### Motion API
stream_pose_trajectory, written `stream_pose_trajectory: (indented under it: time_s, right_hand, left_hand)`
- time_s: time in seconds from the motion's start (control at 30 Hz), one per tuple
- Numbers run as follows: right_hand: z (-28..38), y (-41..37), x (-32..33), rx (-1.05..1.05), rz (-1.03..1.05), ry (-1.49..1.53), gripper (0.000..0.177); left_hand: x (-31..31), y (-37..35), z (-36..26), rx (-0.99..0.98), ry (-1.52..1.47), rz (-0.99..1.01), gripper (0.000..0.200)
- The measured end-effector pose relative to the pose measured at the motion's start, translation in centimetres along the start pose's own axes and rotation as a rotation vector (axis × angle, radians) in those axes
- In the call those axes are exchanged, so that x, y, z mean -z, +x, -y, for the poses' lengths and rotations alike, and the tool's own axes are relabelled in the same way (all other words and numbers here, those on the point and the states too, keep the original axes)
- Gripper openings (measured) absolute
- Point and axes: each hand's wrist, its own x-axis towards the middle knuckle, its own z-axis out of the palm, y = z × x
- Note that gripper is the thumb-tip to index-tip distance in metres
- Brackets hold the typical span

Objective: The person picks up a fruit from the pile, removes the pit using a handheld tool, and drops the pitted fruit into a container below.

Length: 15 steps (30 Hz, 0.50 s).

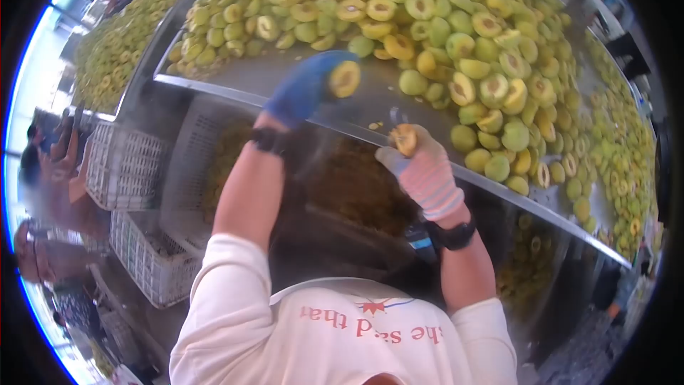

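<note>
My left hand (303, 89), in a blue glove and slightly blurred, is over the metal table's edge. A halved stone fruit (345, 79) with its brown pit hollow showing is held at its fingertips. My right hand (420, 167) wears a pale glove with pink and grey stripes. Its fingers are closed around an orange-yellow piece of stone fruit (405, 140), just above the table rim. Beyond both hands lies a big heap of green-yellow stone fruit (491, 89), many cut in half. A small blurred glint shows above my right hand; I cannot make out what it is.
The metal table rim (548, 217) runs slantwise in front of me. Below it sits a dark container of brownish contents (356, 185). White plastic crates (153, 260) stand at the left. Another fruit heap (114, 46) lies far left, and several people are along the left side.
</note>
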Motion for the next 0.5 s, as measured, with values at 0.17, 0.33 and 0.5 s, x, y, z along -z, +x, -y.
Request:
stream_pose_trajectory:
  time_s: [0.17,0.33,0.5]
  right_hand:
    - [1.1,1.3,-2.1,0.018,0.11,-0.005,0.029]
    - [1.0,2.8,-4.1,0.159,0.166,-0.211,0.023]
    - [0.5,3.8,-5.8,-0.001,0.218,-0.158,0.019]
  left_hand:
    - [-1.1,-4.1,-2.4,-0.193,0.043,-0.128,0.034]
    - [-2.8,-4.3,-2.6,-0.005,-0.55,-0.104,0.037]
    - [-3.4,-4.7,-2.5,-0.139,-0.064,-0.177,0.032]
